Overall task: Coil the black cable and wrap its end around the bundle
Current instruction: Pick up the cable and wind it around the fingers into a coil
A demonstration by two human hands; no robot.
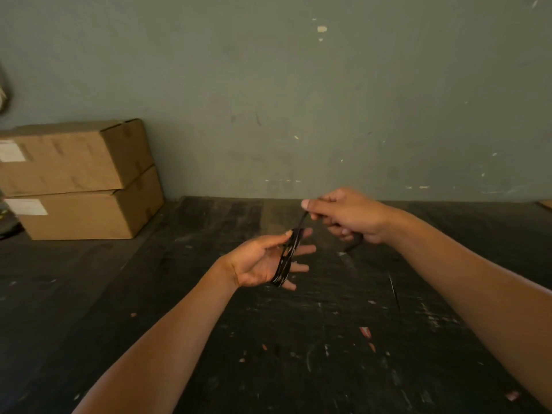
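Your left fingers (304, 250), spread straight, carry the cable (285, 261) loops under the thumb (279, 239); right fingers (327, 202) pinch the end; slack may drop loops.

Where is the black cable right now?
In the head view's middle, the black cable sits coiled in the left hand, its end pinched by the right hand.

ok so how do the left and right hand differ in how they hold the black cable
The left hand lies palm up, fingers straight, thumb pinning the coiled black cable; the right hand is curled, pinching its free end. Left sits lower, right higher. Both hold the same cable.
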